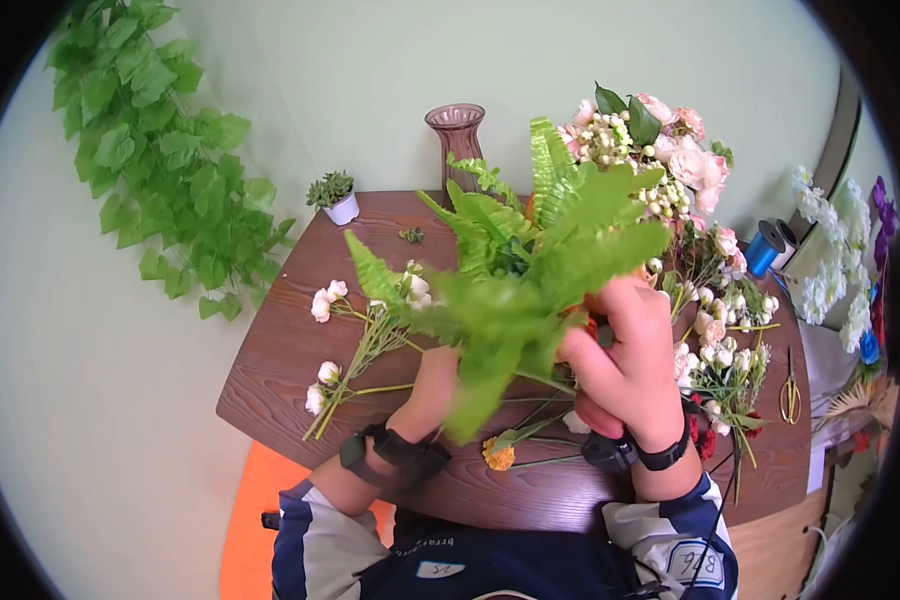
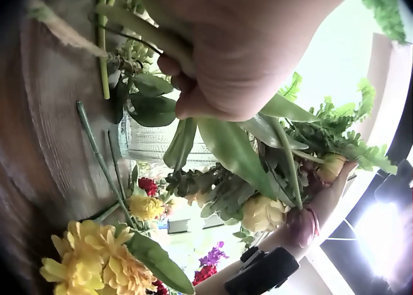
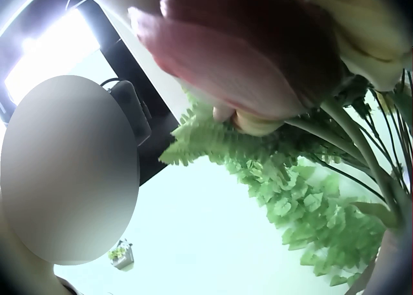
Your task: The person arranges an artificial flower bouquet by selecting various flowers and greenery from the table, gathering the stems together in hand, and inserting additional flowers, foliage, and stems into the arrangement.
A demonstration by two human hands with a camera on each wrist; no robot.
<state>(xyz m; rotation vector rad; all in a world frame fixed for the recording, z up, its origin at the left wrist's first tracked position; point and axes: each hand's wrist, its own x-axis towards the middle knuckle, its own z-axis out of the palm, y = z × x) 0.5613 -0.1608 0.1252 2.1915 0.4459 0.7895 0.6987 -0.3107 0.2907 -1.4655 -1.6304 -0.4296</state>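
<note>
My left hand (image 2: 239,56) grips a bunch of stems (image 2: 171,43) in the left wrist view; the fern hides most of this hand in the head view. Bright green fern fronds (image 1: 560,240) spread over the top of the bunch. A pink tulip (image 3: 251,56) fills the upper right wrist view, with a pale yellow bloom (image 3: 371,30) beside it. At the bunch's right side, my right hand (image 1: 630,350) has its thumb and forefinger bent around an orange-red flower (image 1: 592,326), partly covered by fronds. Long leaves (image 2: 232,147) hang below my left hand.
Cut white roses (image 1: 322,300) lie at the table's left. Pink roses (image 1: 685,160) and several small blooms crowd the right side, near scissors (image 1: 790,395). A pinkish glass vase (image 1: 455,125) and potted succulent (image 1: 340,205) stand at the back. A yellow flower (image 1: 498,455) lies in front.
</note>
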